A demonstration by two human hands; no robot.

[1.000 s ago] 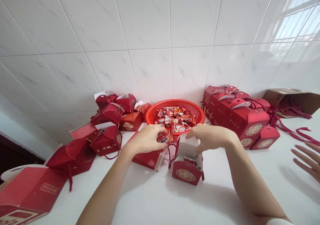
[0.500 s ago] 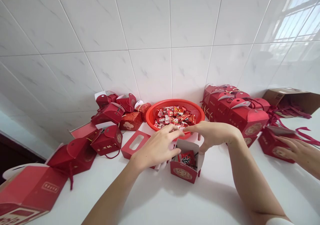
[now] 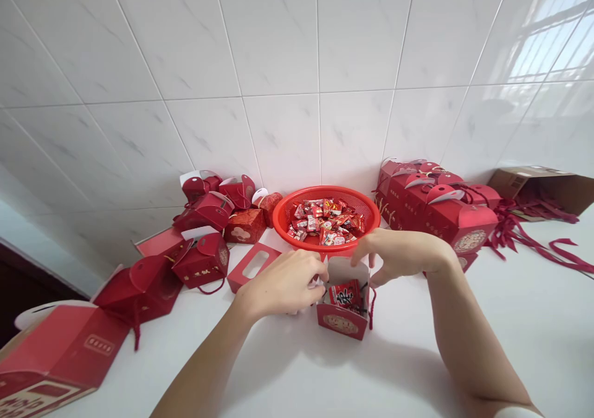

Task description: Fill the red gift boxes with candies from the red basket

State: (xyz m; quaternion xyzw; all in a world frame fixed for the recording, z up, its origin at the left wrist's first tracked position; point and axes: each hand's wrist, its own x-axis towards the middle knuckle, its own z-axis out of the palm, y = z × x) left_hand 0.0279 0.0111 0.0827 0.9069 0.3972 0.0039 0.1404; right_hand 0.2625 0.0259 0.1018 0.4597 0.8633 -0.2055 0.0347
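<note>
A small red cardboard gift box (image 3: 341, 320) stands on the white table in front of me with its top flaps up. Inside it lies a red candy packet (image 3: 346, 294) with black and white lettering, along with other dark pieces. My left hand (image 3: 290, 282) is at the box's left flap, its fingers curled closed on that edge. At the right rear edge, my right hand (image 3: 394, 254) has its thumb and fingers bent around the upright flap. A dark red cord (image 3: 372, 310) hangs on the box's right side.
Behind the box sits a red plastic basket (image 3: 281, 220) of wrapped candies. Red boxes (image 3: 199, 259) crowd the left; closed red boxes (image 3: 436, 214) are stacked right. A windowed red box (image 3: 254, 263) lies beside my left hand. Ribbons (image 3: 552, 251) trail from a cardboard carton (image 3: 505, 186).
My left fingers have come down and curled in at the box's left edge. My right fingers have drawn back to its right flap. The other person's hand and their red box have left the right side.
</note>
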